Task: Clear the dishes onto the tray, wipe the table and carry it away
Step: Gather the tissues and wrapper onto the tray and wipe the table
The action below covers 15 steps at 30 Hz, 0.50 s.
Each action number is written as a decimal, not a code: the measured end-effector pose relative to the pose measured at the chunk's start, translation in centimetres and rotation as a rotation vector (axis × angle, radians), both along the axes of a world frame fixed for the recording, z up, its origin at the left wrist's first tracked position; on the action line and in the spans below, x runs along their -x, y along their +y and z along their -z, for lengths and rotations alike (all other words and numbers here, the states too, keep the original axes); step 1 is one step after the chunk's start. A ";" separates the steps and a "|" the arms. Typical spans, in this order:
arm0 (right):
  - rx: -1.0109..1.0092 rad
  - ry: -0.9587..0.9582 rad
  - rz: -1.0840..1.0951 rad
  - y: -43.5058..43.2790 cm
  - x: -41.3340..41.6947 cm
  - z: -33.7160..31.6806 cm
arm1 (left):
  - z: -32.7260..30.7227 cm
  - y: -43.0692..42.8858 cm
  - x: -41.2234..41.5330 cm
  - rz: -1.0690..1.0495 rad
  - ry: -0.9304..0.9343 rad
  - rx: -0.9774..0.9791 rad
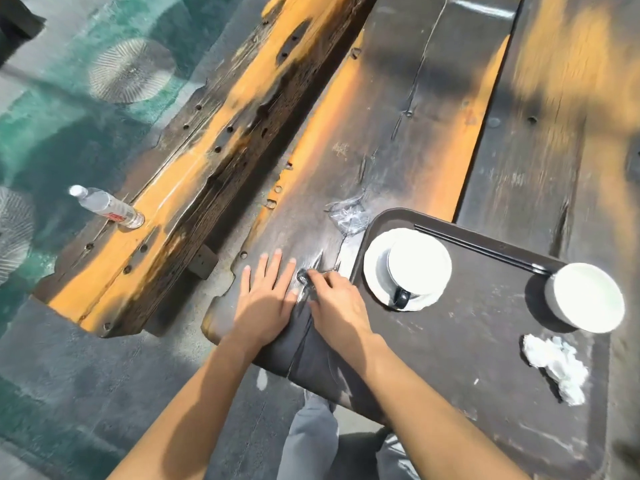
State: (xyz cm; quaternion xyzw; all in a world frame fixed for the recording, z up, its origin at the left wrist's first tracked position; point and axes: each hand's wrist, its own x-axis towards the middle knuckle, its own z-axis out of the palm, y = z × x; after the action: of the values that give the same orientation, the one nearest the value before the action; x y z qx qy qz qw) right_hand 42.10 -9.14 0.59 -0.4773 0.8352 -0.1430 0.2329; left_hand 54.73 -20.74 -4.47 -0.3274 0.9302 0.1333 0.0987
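Dark, weathered wood w/ orange streaks makes up the worktop [398, 140]; I see both hands at its near-left corner. Left hand [265, 299] lies flat, palm down, fingers [277, 265] spread open on the wood, gripping nothing. Right hand [337, 308] sits just beside it, touching at the thumb side, fingers curled & pinched on a small crumpled clear wrapper [304, 277] against the surface. A second piece of crumpled clear plastic [346, 216] lies further up, touching the tray's far-left corner. Brown tray [450, 358] rests on the worktop to the right, near edge overhanging. On it: white saucer [375, 271] carrying an upturned white cup [419, 263] w/ dark handle; black chopsticks [481, 249] along the far rim; white bowl [588, 296] at far right; crumpled white tissue [554, 365] nearer me. On the bench [194, 174] to the left, well apart, a clear bottle [107, 206] stands upright. Frame is motion-blurred; wrapper detail unclear.
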 end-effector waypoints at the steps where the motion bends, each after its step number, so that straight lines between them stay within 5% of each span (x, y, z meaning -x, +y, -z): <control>1: -0.012 0.039 0.002 -0.4 0.0 0.7 | 0.3 -0.1 0.5 0.005 0.004 0.013; 5: -0.095 -0.027 -0.018 -1.7 0.2 1.5 | 1.2 -1.1 2.4 0.019 0.032 0.042; 8: -0.033 -0.149 0.164 -2.3 1.4 0.8 | 1.5 -1.5 3.6 0.044 0.052 0.091; 12: 0.186 0.069 0.334 -4.7 5.8 -0.8 | 1.7 -1.9 4.8 0.077 0.058 0.141; 15: 0.010 0.158 0.300 -6.9 9.6 -1.3 | 1.8 -2.0 5.1 0.065 0.046 0.132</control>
State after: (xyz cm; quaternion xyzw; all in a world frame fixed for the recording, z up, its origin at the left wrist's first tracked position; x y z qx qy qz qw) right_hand 32.55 -16.07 1.84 -0.3582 0.9120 -0.1423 0.1401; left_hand 49.67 -22.76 -6.23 -0.2999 0.9491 0.0758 0.0597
